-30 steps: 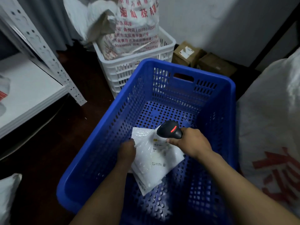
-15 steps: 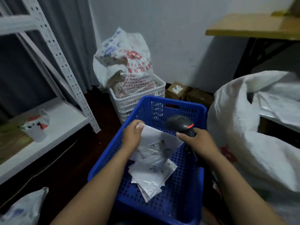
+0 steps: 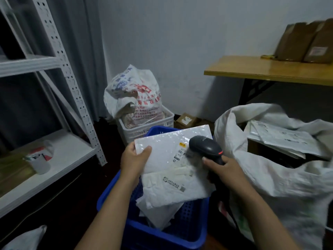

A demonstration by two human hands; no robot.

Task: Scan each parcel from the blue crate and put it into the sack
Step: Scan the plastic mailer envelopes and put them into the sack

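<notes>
The left hand (image 3: 134, 159) is pinching a glossy white plastic mailer parcel (image 3: 162, 152) by its left edge above the blue perforated plastic crate (image 3: 162, 237). The right hand (image 3: 223, 170) is gripping a black handheld scanner (image 3: 205, 146) over the parcel's label (image 3: 180, 152). The open white woven sack (image 3: 270, 177) is sitting just right of the crate.

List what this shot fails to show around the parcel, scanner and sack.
Head view:
- Label on the white parcel: print too small, partly behind the scanner.
- Blue crate floor: covered by parcels, count unclear.
- Sack: right side blurred, cut by the frame edge.
</notes>
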